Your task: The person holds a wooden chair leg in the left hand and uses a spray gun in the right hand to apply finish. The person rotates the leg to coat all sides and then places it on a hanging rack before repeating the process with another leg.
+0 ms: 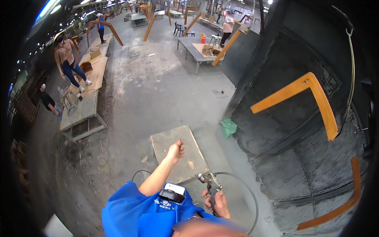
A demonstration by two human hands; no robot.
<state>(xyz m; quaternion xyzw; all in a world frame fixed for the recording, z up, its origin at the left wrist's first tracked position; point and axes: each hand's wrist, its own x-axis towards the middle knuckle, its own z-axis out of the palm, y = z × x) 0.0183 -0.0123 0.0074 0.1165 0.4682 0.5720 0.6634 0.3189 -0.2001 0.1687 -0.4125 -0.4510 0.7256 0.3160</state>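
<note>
Spray gun (pixel 209 179) is grasped in the right hand (pixel 222 205), the left hand (pixel 176 151) clenched forward-left of it, and the wooden frame (pixel 312 81) right of both looks coloured, though what remains is unclear.

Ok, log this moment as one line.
left hand: curled, over board | right hand: gripping spray gun | right side: two angled orange-brown wooden pieces
</note>
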